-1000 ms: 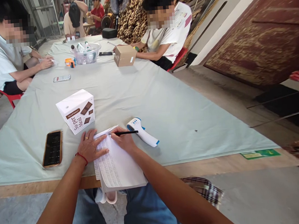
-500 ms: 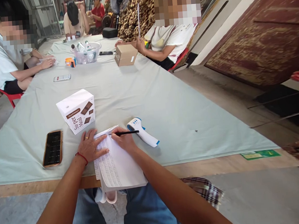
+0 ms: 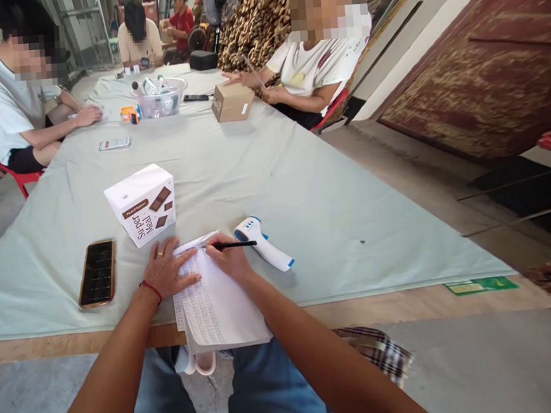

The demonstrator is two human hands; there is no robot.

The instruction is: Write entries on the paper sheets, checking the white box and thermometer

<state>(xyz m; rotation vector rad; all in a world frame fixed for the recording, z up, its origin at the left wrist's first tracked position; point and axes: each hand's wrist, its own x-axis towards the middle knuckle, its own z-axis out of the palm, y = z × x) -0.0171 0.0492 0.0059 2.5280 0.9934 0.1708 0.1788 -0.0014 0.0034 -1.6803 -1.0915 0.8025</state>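
Note:
A notebook (image 3: 231, 318) lies at the table's near edge, its left part covered in handwriting. My left hand (image 3: 170, 271) rests flat on its left side with the fingers spread. In my right hand (image 3: 226, 255) is a black pen (image 3: 241, 243), its writing end on the upper part of the page. Just beyond my left hand stands a white Super Meal box (image 3: 144, 207). To the right of my right hand lies a white and blue infrared thermometer (image 3: 264, 245). A phone with a dark screen (image 3: 97, 273) is left of my left hand.
Farther along the cloth-covered table (image 3: 354, 238) are a cardboard box (image 3: 232, 102), a clear basin (image 3: 160, 103) with bottles, a second phone (image 3: 115, 143) and orange tape (image 3: 127, 112). People sit along both sides and at the far end. A green card (image 3: 482, 285) lies near the right front edge.
My hands, the pen and the notebook look nearly unmoved. The person at the right has lowered a thin, flat object and opened one hand. The person at the far end has lowered a raised hand.

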